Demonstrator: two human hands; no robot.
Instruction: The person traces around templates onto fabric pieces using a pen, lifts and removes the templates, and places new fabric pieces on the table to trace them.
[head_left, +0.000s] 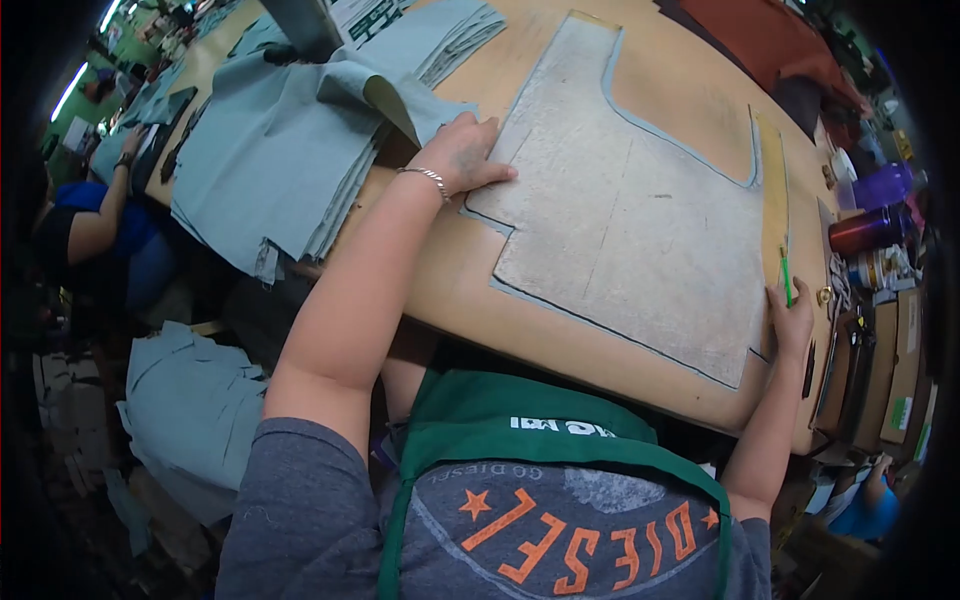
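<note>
A large pale template [640, 210] with dark-marked edges lies on the table, with light blue fabric showing along its border. My left hand [465, 155] rests at its left edge, thumb apart from the fingers and touching the template; nothing shows in its grip. Beside these fingers is the raised corner of a stack of light blue cloth pieces [280, 150]. At the template's right edge, my right hand [793, 318] is closed around a green pen [786, 275], which points up and away. A yellowish strip [772, 195] runs along that same side.
More cloth layers [455, 45] lie at the back, near a grey metal post [303, 25]. Rust-coloured fabric [770, 45] covers the far right. A dark tumbler [865, 230] and boxes stand right. Cloth [190, 415] hangs below left. A co-worker's arm [100, 215] shows left.
</note>
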